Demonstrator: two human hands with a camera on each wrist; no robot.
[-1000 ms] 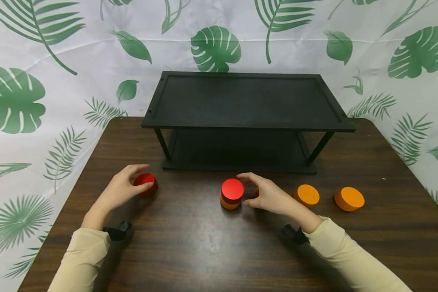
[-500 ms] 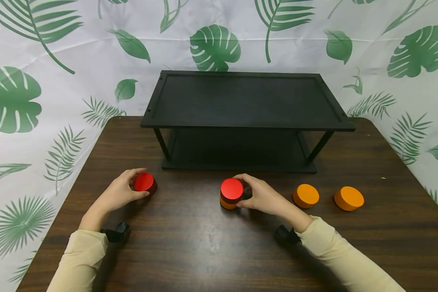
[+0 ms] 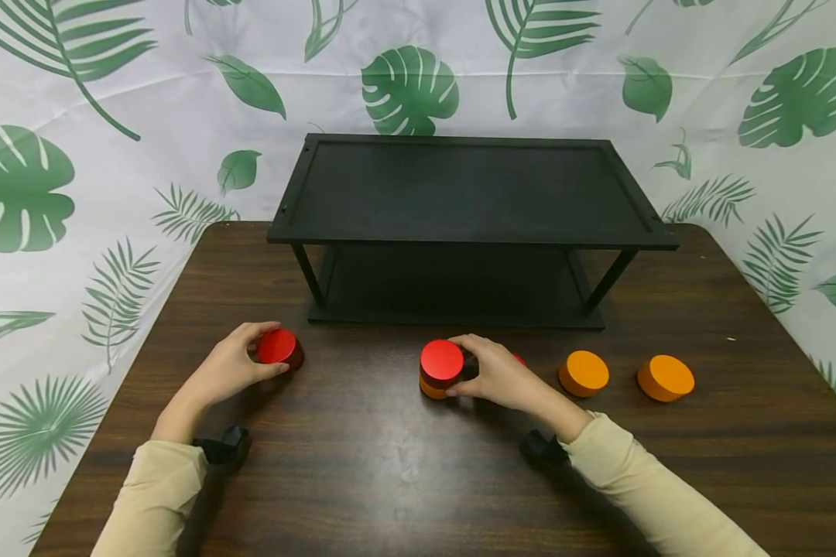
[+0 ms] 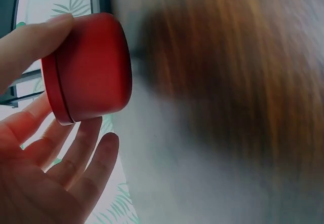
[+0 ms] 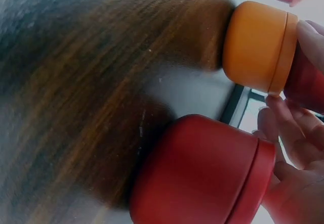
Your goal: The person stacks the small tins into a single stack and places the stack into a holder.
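My left hand [image 3: 233, 363] holds a small red lidded tin [image 3: 276, 346] at the left of the table. In the left wrist view the thumb and fingers span this red canister [image 4: 93, 69], whose base is close over the wood. My right hand [image 3: 501, 374] grips a second red tin [image 3: 442, 360] stacked on an orange tin [image 3: 433, 388]. Its fingertips lie near the joint between the two tins in the right wrist view. Another red tin [image 5: 202, 171] stands beside that stack, mostly hidden behind the right hand in the head view.
Two more orange tins [image 3: 584, 374] [image 3: 666, 378] stand right of the right hand. A black two-tier shelf [image 3: 460, 193] stands at the back of the dark wooden table [image 3: 362, 480]. Behind it hangs a leaf-printed cloth [image 3: 501, 93].
My left hand has gone from loosely around its red tin to gripping it, and the tin has shifted slightly right. My right hand has moved left and taken hold of the stacked red tin.
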